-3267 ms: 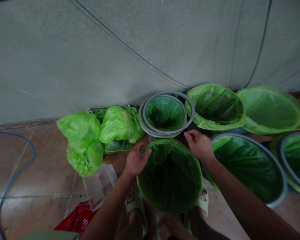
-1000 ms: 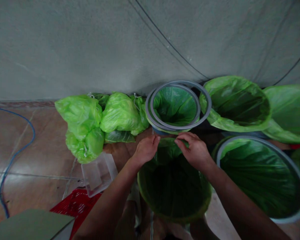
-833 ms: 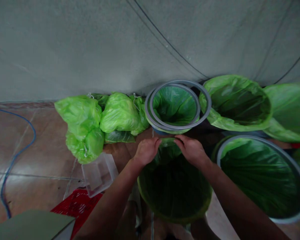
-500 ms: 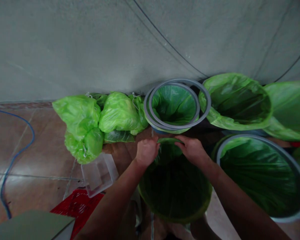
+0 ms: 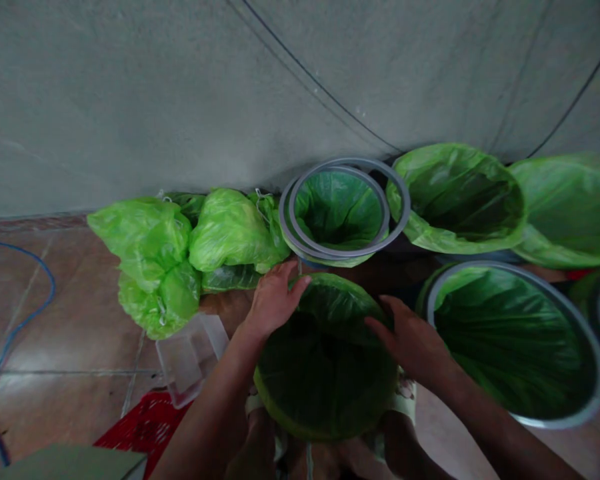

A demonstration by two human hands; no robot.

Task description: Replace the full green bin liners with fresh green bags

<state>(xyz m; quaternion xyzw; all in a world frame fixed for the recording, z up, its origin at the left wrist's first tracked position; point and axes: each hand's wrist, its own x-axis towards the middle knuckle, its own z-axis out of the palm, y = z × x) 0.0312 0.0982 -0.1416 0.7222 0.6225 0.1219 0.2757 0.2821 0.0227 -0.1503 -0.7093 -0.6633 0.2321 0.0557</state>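
Observation:
Between my feet stands a round bin lined with a green plastic bag (image 5: 330,393), its edge folded over the rim. My left hand (image 5: 277,300) lies at the upper left of that rim, fingers stretched along the outside and thumb apart. At the right side of the rim is my right hand (image 5: 413,337), its thumb and fingers spread, the thumb over the inside of the bag. Neither hand is closed on the bag. Just behind, two loose grey rings (image 5: 405,200) rest on another green-lined bin (image 5: 340,207).
Tied green bags (image 5: 235,230) are heaped by the wall at left, near a clear plastic box (image 5: 190,360) and a red crate (image 5: 145,423). More lined bins stand to the right, one with a grey ring (image 5: 517,423). A blue hose (image 5: 53,287) crosses the tiled floor.
Both hands have released the far rim and moved apart, left hand leftward, right hand rightward and down. Their fingers have spread. The view has shifted slightly.

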